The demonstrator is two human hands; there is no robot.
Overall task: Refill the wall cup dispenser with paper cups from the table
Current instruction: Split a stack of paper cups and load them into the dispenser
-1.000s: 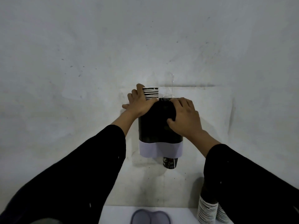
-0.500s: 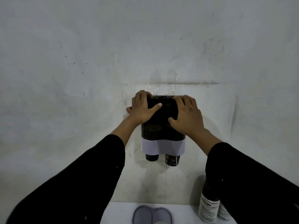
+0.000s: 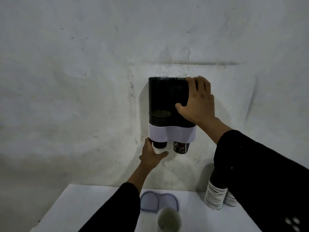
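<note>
The cup dispenser [image 3: 164,97] hangs on the wall, a dark see-through body with a white band along its bottom. A stack of cups shows inside its left tube. Two cup bottoms stick out below the band, the left cup [image 3: 160,144] and the right cup [image 3: 181,148]. My right hand [image 3: 199,102] holds the dispenser's upper right corner, fingers over the top edge, thumb on the front. My left hand [image 3: 151,156] is cupped under and beside the left cup, fingers and thumb apart. Two stacks of paper cups [image 3: 215,196] stand on the table at the right.
The white table [image 3: 83,208] lies below the dispenser against the wall. On it are a grey-rimmed lid [image 3: 150,200] and a single upright paper cup [image 3: 168,221] near the front edge. My right sleeve hides part of the cup stacks.
My left hand has left the dispenser's top and dropped beneath it. The cup stack it pushed has sunk into the left tube, and a cup bottom now pokes out below.
</note>
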